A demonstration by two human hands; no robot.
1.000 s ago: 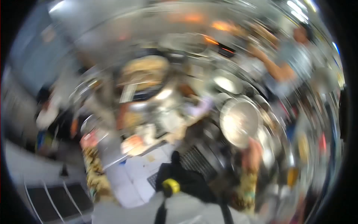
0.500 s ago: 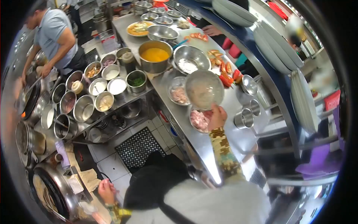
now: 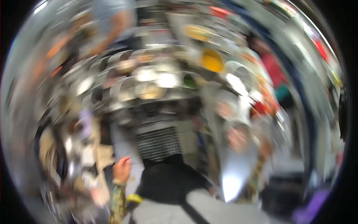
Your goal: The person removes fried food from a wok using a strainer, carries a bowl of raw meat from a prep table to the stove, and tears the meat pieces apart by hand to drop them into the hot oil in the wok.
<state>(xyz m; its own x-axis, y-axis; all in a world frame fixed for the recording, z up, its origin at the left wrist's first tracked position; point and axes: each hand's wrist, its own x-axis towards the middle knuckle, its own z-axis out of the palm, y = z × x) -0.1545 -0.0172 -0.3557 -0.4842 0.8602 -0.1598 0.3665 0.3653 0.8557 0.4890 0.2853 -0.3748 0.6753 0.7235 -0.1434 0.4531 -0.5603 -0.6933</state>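
Blurred, roundish bowl [image 3: 263, 128] in right hand [image 3: 265, 148], mottled camouflage sleeve [image 3: 256, 173] below

1 view: your head camera | looking forward and steeply down over your own front, floor mat [image 3: 158, 145] just below centre | near: your left hand [image 3: 122, 170] left of the mat, right hand [image 3: 265, 148] right of it | farther: metal pots [image 3: 150, 90] beyond the mat | wide, round, dark-cornered, motion-blurred
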